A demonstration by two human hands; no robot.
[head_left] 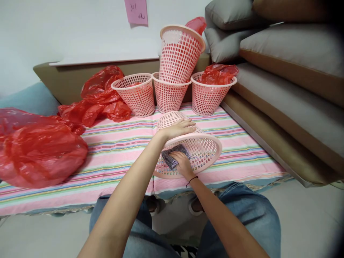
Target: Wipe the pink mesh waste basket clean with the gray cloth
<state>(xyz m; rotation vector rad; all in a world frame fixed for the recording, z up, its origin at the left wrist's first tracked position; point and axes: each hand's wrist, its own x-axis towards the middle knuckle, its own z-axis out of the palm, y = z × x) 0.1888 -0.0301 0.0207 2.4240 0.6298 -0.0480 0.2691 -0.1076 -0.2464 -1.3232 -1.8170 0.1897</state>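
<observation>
Head: left hand (178, 130), fingers spread, atop basket (205, 152); right hand (183, 163), fingers clasping cloth (168, 159), inside 9 o'clock; likely wiping; next calls for rotation.

Single head view, close above knees (249, 211); faces forward, down across striped cloth (113, 150).

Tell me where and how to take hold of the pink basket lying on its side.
The basket is probably best gripped by the right edge of its rim, coming from the right: its wide mouth faces the wearer, and that stretch of lip is uncovered. The left hand rests on top near the rim; the right hand is inside with a cloth.
</observation>
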